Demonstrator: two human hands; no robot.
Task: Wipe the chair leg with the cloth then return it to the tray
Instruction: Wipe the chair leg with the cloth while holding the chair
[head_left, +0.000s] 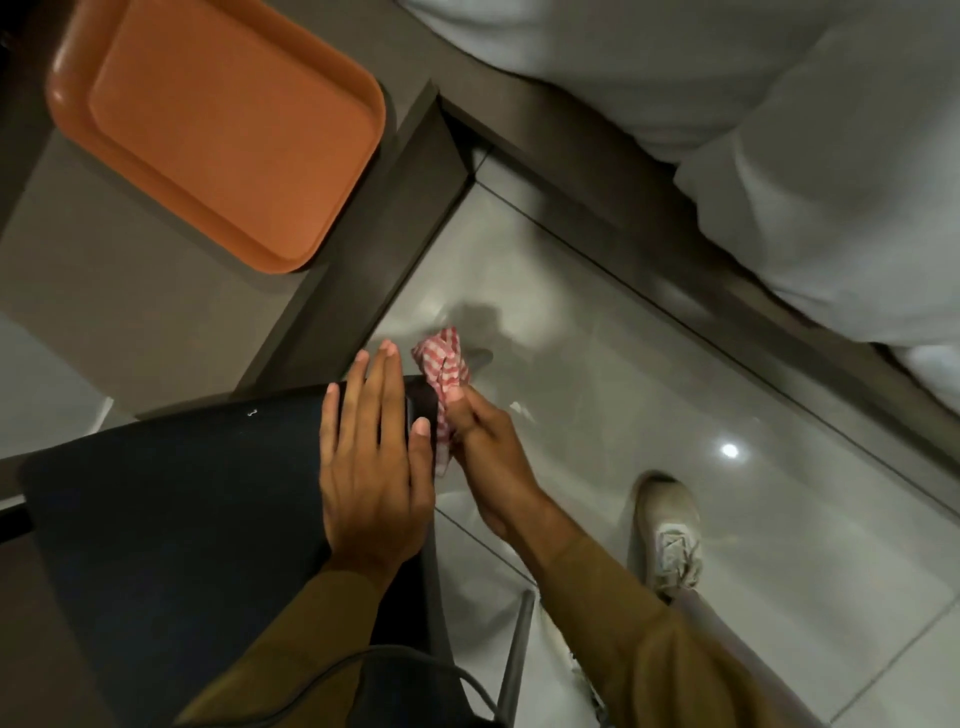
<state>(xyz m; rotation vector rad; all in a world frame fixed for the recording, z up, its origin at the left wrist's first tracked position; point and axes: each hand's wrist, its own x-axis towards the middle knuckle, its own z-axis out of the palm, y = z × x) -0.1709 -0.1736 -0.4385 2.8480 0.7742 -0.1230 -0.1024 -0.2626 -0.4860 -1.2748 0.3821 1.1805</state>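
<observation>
A red-and-white checked cloth (444, 371) is bunched in my right hand (485, 441), pressed against the far right corner of the dark chair seat (182, 493). The leg under that corner is hidden by the seat and hands. My left hand (371, 467) lies flat on the seat near that corner, fingers spread, holding nothing. A metal chair leg (517, 654) shows at the lower middle. The orange tray (218, 124) sits bare on the grey table at the upper left.
The grey table (130, 291) has a dark edge running toward the chair. A bed with white bedding (779, 130) fills the upper right. My shoe (670, 530) stands on the glossy tiled floor (675, 389). A dark cable (363, 660) crosses my left sleeve.
</observation>
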